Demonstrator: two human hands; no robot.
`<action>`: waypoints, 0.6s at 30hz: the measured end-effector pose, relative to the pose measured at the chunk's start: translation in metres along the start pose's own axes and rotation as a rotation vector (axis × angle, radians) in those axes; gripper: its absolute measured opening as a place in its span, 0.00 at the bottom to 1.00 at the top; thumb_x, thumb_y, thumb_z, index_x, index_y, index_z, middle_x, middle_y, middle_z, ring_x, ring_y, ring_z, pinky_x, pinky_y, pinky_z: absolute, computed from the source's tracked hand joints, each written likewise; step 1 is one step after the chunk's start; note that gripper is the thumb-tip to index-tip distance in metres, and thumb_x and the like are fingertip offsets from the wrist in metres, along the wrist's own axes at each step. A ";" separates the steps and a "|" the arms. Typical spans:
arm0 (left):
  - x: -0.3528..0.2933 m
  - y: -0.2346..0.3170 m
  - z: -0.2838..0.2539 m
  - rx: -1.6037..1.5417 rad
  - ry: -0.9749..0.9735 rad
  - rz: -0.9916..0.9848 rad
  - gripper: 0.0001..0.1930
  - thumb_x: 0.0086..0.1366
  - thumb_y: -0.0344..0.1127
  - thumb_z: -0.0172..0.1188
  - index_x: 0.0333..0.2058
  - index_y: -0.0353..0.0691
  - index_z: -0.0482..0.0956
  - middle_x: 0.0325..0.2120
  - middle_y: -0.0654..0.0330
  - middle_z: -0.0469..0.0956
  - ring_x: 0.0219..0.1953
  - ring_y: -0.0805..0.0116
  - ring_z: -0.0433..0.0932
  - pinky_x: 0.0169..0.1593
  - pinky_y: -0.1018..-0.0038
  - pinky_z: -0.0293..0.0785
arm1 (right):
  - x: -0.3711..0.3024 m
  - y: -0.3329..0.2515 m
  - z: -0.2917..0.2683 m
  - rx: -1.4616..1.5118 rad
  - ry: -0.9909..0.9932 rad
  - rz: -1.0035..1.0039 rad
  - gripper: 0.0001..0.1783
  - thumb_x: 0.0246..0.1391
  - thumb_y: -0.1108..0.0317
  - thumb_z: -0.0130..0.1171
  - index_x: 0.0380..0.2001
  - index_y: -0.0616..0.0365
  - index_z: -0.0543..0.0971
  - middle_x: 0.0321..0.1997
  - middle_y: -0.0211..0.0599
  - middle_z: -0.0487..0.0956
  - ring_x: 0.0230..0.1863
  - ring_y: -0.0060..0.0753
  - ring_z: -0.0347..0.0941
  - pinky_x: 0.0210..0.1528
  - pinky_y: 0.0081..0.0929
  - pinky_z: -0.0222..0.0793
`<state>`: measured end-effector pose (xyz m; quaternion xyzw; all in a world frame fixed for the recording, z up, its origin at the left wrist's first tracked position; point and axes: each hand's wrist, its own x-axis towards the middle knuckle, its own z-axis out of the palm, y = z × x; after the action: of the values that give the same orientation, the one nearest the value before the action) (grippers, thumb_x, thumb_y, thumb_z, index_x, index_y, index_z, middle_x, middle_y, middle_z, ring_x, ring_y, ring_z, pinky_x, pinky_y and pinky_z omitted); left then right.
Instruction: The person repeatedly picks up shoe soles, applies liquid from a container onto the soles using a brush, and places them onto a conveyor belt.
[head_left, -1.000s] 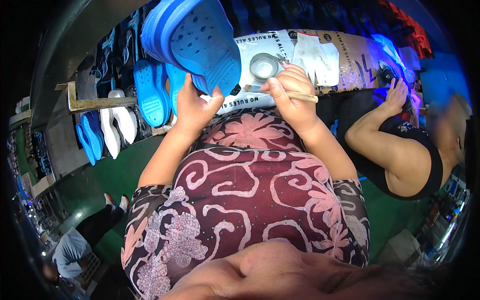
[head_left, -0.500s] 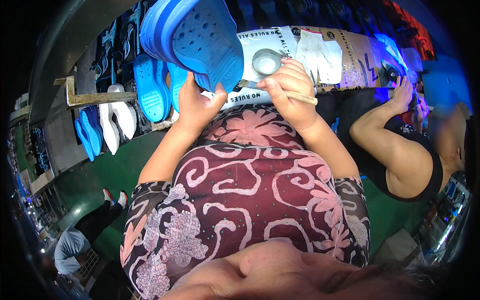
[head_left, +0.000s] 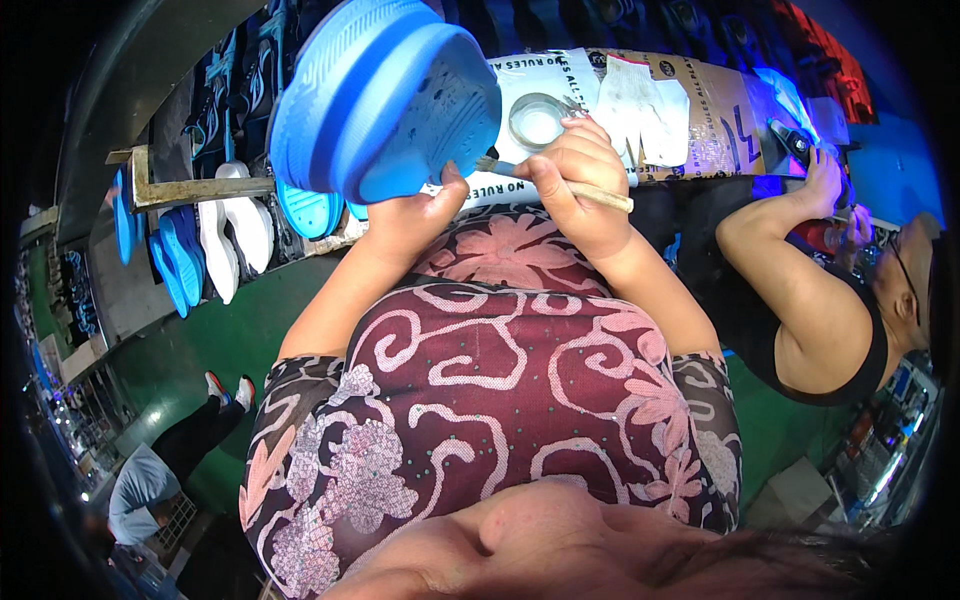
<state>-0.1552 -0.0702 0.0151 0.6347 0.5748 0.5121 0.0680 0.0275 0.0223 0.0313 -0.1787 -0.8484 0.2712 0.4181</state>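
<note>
Nearest to me was the person's dark red top (head_left: 480, 390), patterned with pale scrolls and pink flowers, both forearms reaching out past it. The left hand (head_left: 415, 215) gripped the lower edge of a big blue shoe (head_left: 390, 105), tilted and held up in front of the person; its inner face had dark holes and ridges, and its top ran out of view. The thumb lay over the near edge, while the other fingers were lost behind the shoe. The right hand (head_left: 585, 200) was closed round the pale handle of a brush (head_left: 605, 197), its dark bristles at the shoe's edge; I couldn't tell whether they touched.

Just beyond that hand a round dish (head_left: 538, 122) stood on a white sheet (head_left: 515, 75), with whitish gloves (head_left: 625, 105) beside it on the cardboard-topped counter (head_left: 715, 115). To the left, white soles (head_left: 218, 250) and blue soles (head_left: 170, 265) leaned below a worn bar (head_left: 205, 193), over a green floor (head_left: 220, 330).

At the right a co-worker (head_left: 810, 310) in a black sleeveless top bent to something under bluish light, too cluttered to make out. Dark footwear along the far side sank into shadow, and another person (head_left: 145, 495) at lower left was dim and partly cut off.
</note>
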 end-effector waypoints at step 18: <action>0.041 0.023 -0.037 -0.409 0.060 -0.321 0.28 0.52 0.23 0.56 0.52 0.31 0.57 0.46 0.51 0.69 0.46 0.61 0.73 0.52 0.67 0.67 | -0.011 0.009 -0.032 0.301 0.361 0.261 0.17 0.58 0.68 0.47 0.17 0.62 0.76 0.17 0.32 0.74 0.22 0.26 0.69 0.42 0.26 0.65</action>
<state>-0.1744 -0.0639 0.0713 0.4929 0.5542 0.6191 0.2581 0.0608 0.0337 0.0349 -0.2678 -0.6799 0.4096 0.5461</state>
